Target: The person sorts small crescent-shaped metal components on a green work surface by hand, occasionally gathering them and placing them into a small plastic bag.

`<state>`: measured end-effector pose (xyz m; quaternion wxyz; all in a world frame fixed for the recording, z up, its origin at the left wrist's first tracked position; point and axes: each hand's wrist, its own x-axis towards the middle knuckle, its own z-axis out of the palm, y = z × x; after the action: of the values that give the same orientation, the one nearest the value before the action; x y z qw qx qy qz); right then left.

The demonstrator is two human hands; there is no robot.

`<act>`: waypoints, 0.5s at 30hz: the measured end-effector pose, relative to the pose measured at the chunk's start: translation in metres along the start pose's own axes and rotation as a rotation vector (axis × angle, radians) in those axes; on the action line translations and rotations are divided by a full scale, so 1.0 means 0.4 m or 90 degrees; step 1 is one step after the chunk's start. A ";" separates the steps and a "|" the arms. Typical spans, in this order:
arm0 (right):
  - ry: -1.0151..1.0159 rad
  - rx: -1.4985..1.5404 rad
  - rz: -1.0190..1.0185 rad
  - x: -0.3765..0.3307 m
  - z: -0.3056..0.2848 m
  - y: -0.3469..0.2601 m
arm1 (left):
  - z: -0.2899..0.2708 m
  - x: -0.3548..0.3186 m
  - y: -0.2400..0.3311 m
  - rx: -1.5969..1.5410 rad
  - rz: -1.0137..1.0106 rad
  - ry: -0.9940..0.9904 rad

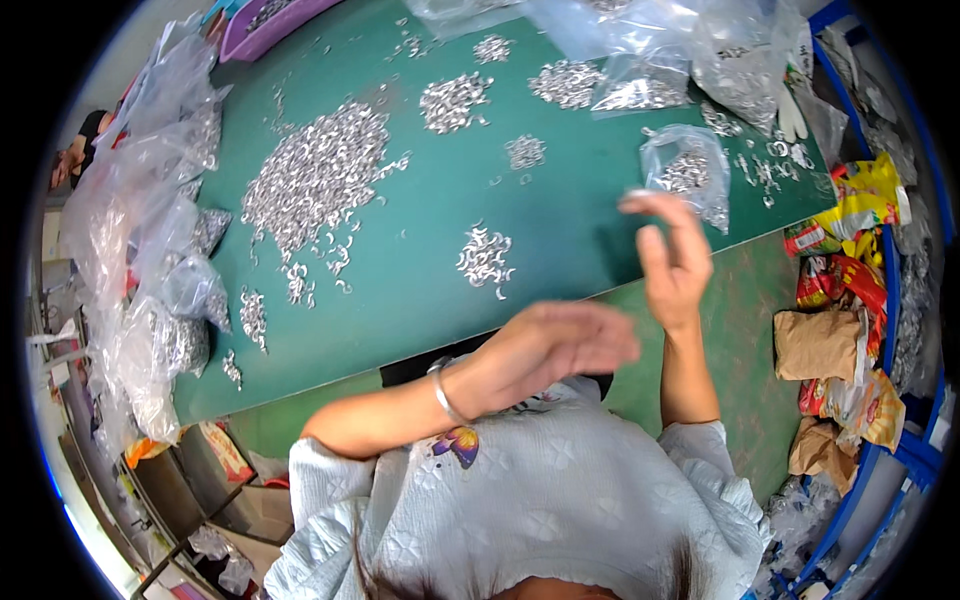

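My left hand [562, 342], with a silver bangle on its wrist, is held off the table's front edge. Its fingers stretch toward the right, a little smeared by motion, and no object shows in them. Farther right, my right hand [676, 262] is raised with thumb and fingers apart, also with nothing visible in it. Just beyond it lies a clear plastic bag [655, 150] with small silvery curved metal pieces inside. A small heap of such pieces [485, 258] rests on the green tabletop [400, 300], to the left of both hands.
A large pile of metal pieces [320, 175] covers the left of the table, with several smaller heaps around it. Filled plastic bags [165, 270] line the left edge; others [640, 70] stand at the back. A purple tray [275, 30] is far left. Blue shelving [893, 320] stands right.
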<state>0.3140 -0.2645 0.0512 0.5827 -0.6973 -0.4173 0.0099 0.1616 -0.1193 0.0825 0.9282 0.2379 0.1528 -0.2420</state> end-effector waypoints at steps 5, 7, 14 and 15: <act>-0.366 -0.024 -0.025 0.036 0.190 0.002 | -0.240 -0.101 -0.133 -0.140 -0.078 0.004; -0.418 -0.138 -0.113 0.042 0.241 0.010 | -0.307 -0.097 -0.159 -0.171 -0.032 0.038; -0.575 -0.179 -0.198 0.017 0.257 0.001 | -0.354 -0.034 -0.159 -0.462 0.073 -0.210; -0.600 -0.175 -0.186 0.004 0.250 -0.016 | -0.354 -0.026 -0.168 -0.500 0.098 -0.248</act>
<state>0.2614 -0.1831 0.0251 0.2294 -0.6216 -0.7254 0.1866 0.0940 -0.0942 -0.0569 0.9750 -0.1719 0.0367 -0.1359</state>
